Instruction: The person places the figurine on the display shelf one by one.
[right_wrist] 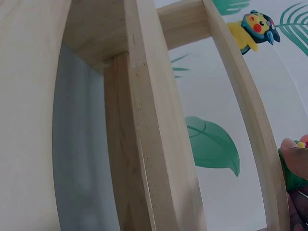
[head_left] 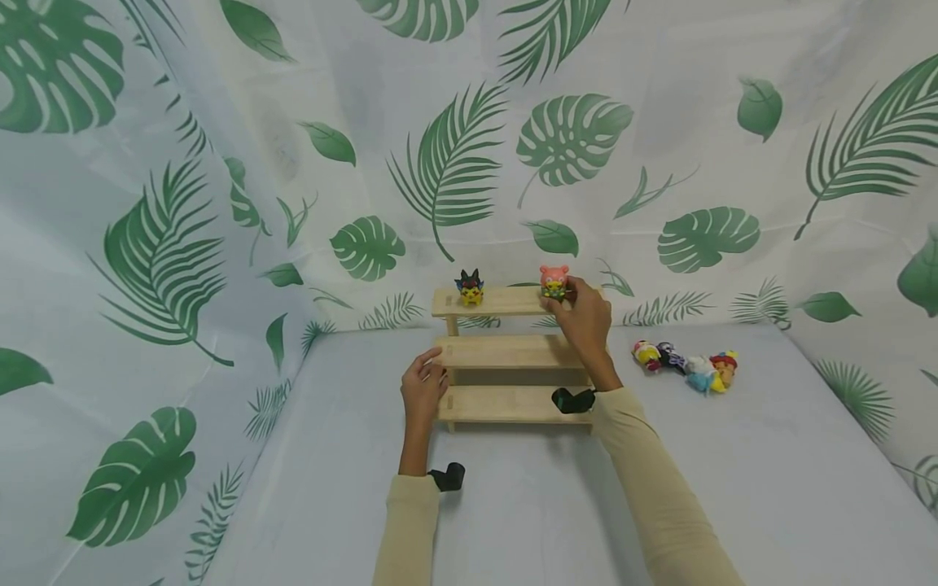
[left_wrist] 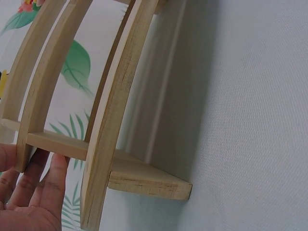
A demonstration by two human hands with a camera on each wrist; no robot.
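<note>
A three-tier wooden shelf (head_left: pixel 513 352) stands against the leaf-print backdrop. My right hand (head_left: pixel 586 319) pinches a figurine with a pink hood (head_left: pixel 554 278) at the right part of the top tier. The right wrist view shows only the thumb (right_wrist: pixel 297 161) and some fingers beside its green lower part. At the top tier's left end stands a yellow figurine with a dark, pointed-eared hood (head_left: pixel 470 288). My left hand (head_left: pixel 423 387) holds the left end of the middle tier, its thumb and fingers on either side of the board's edge in the left wrist view.
Several small colourful figurines (head_left: pixel 703 372) lie in a cluster on the white table right of the shelf. The leaf-print cloth (head_left: pixel 469 65) rises behind and at both sides. A black wrist camera (head_left: pixel 573 400) on my right arm overlaps the bottom tier.
</note>
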